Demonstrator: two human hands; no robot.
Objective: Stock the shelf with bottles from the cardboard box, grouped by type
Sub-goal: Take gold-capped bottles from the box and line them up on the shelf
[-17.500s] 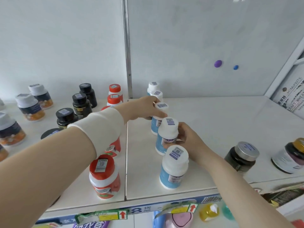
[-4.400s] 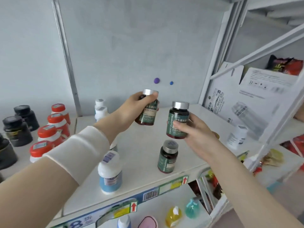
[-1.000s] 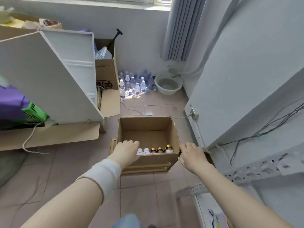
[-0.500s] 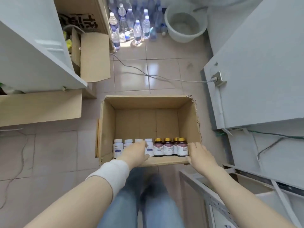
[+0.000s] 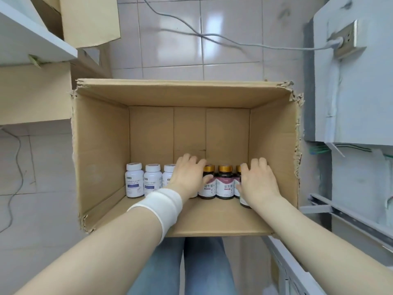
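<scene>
Bottles stand in one row along the near wall of the cardboard box (image 5: pixel 102 158), which sits open on the tiled floor (image 5: pixel 170 50). Three white bottles (image 5: pixel 152 179) with white caps make up the left part of the row. Dark bottles with gold caps (image 5: pixel 225 182) stand touching each other on the right. The rest of the box floor is bare cardboard.

The left hand (image 5: pixel 187 177) lies between the two groups, fingers curved down over a bottle that is almost wholly hidden, thumb resting against the nearest gold-capped bottle. Whether it actually grips anything cannot be told. The right hand (image 5: pixel 258 182) covers the right end of the row and curls around one dark bottle (image 5: pixel 244 202), whose base shows below the thumb, nearer than its neighbours.

A white wristband (image 5: pixel 161 202) wraps the left wrist. Blue jeans (image 5: pixel 191 267) show below the box. A grey cable (image 5: pixel 212 37) runs across the tiles to a wall socket (image 5: pixel 346 37) at upper right. More cardboard (image 5: pixel 91 20) and a white board (image 5: pixel 32 39) lie at upper left.
</scene>
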